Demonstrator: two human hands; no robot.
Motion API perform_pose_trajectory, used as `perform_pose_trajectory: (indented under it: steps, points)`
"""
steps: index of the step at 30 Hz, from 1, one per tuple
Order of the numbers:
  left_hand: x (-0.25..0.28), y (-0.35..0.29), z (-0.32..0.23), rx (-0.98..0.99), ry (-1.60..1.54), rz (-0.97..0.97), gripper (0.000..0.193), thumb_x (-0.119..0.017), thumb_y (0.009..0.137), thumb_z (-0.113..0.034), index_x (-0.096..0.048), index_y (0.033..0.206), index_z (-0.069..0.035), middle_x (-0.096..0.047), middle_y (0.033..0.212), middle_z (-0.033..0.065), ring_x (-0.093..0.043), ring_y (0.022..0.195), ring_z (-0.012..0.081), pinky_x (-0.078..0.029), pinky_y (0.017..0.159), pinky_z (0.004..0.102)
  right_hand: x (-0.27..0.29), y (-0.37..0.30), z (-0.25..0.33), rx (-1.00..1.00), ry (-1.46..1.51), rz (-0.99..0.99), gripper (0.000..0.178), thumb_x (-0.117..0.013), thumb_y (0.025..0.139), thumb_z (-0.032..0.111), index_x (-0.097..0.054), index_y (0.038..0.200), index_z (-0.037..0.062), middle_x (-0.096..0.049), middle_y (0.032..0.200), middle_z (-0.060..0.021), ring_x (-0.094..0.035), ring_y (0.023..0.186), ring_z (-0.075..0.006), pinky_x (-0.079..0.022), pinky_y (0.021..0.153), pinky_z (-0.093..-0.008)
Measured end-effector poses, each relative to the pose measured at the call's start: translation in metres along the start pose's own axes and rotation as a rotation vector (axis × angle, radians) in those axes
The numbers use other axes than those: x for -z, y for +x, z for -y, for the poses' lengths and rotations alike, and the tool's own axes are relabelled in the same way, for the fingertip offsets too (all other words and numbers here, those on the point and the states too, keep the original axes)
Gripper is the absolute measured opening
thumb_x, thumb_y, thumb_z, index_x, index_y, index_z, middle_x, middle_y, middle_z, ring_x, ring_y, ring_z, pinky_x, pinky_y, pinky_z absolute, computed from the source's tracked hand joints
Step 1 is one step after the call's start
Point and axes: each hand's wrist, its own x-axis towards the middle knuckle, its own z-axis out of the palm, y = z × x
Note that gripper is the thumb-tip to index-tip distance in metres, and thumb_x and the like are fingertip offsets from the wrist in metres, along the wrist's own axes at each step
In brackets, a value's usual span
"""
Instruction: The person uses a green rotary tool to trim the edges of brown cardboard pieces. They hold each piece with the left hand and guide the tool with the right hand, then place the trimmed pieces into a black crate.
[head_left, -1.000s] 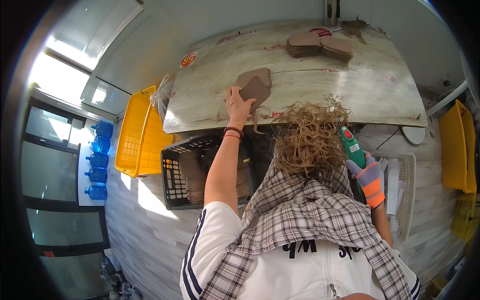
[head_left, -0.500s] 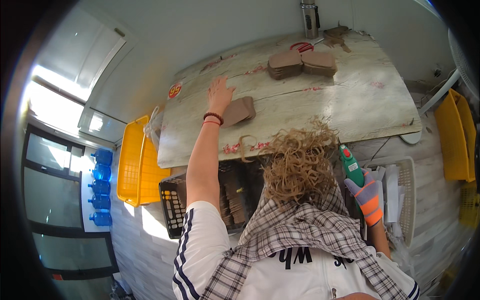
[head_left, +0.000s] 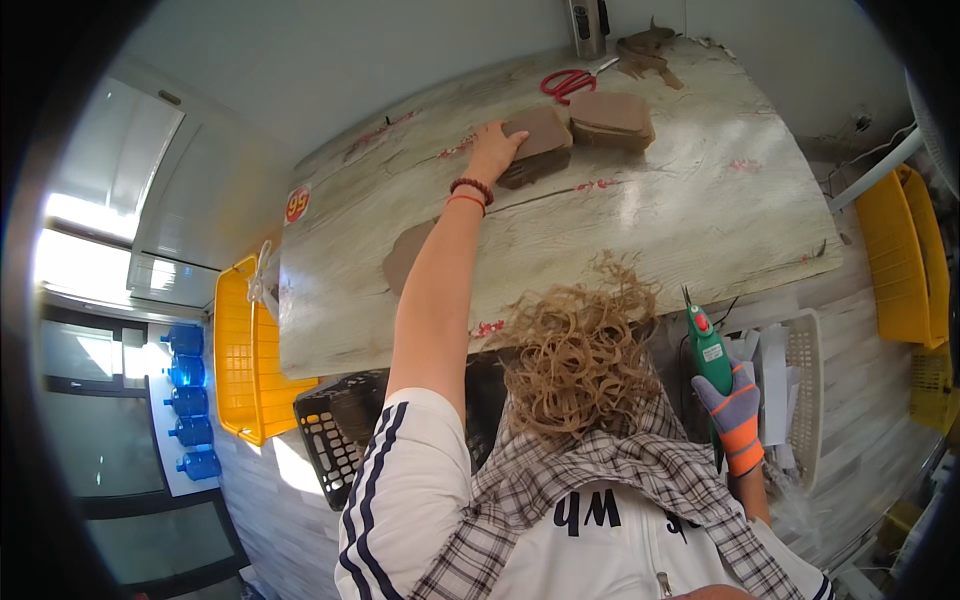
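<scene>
My bare left hand (head_left: pixel 492 152), with a beaded bracelet at the wrist, grips the left end of a stack of brown rounded flat pieces (head_left: pixel 541 131) on the table. Its thumb lies over the top; some fingers are hidden behind. Right beside it stands a second such stack (head_left: pixel 612 118). More brown pieces (head_left: pixel 404 260) lie partly under my left forearm. In a grey and orange glove, my right hand (head_left: pixel 735 415) is closed around a green handheld tool (head_left: pixel 708 358) with a red button and thin pointed tip. Between my arms, curly brown shavings (head_left: pixel 575 365) heap on my lap.
Red-handled scissors (head_left: pixel 567 84), a metal flask (head_left: pixel 588 30) and brown scraps (head_left: pixel 648 52) are at the table's (head_left: pixel 700 215) far side. Left stand a yellow crate (head_left: pixel 235 380) and a black crate (head_left: pixel 325 440). A pale basket (head_left: pixel 806 400) is by my right hand.
My left hand has moved forward and right, from above the loose pieces to the left stack. The view has shifted slightly; my right hand still holds the green tool.
</scene>
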Motion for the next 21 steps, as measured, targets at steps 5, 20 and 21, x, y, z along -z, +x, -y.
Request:
perform_pose_trajectory:
  steps: [5, 20, 21]
  points:
    - [0.013, -0.129, -0.035, 0.111, -0.067, -0.117, 0.063, -0.061, 0.083, -0.046, -0.048, 0.127, -0.003, -0.047, 0.131, 0.0207, -0.046, 0.120, 0.0377, -0.040, 0.097, 0.0460, -0.006, 0.006, 0.006, 0.074, -0.026, 0.069, 0.050, -0.078, 0.075, 0.023, -0.057, 0.113, -0.0014, -0.066, 0.088, -0.0086, -0.061, 0.078, -0.0148, -0.049, 0.071, -0.0297]
    - [0.014, -0.224, -0.046, -0.176, -0.079, -0.210, 0.054, -0.075, 0.069, -0.021, -0.053, 0.116, -0.003, -0.053, 0.120, 0.0143, -0.046, 0.116, 0.0329, -0.037, 0.097, 0.0427, -0.006, -0.019, -0.008, 0.391, -0.064, -0.041, 0.045, -0.078, 0.076, 0.022, -0.058, 0.109, -0.0017, -0.061, 0.069, -0.0031, -0.055, 0.058, -0.0073, -0.044, 0.052, -0.0235]
    - [0.018, -0.227, -0.052, -0.191, -0.019, -0.271, 0.051, -0.076, 0.068, -0.020, -0.054, 0.110, -0.003, -0.054, 0.115, 0.0134, -0.048, 0.112, 0.0328, -0.038, 0.096, 0.0433, -0.007, -0.019, -0.007, 0.417, -0.074, -0.048, 0.045, -0.078, 0.076, 0.022, -0.057, 0.109, -0.0016, -0.062, 0.070, -0.0032, -0.055, 0.058, -0.0072, -0.044, 0.052, -0.0234]
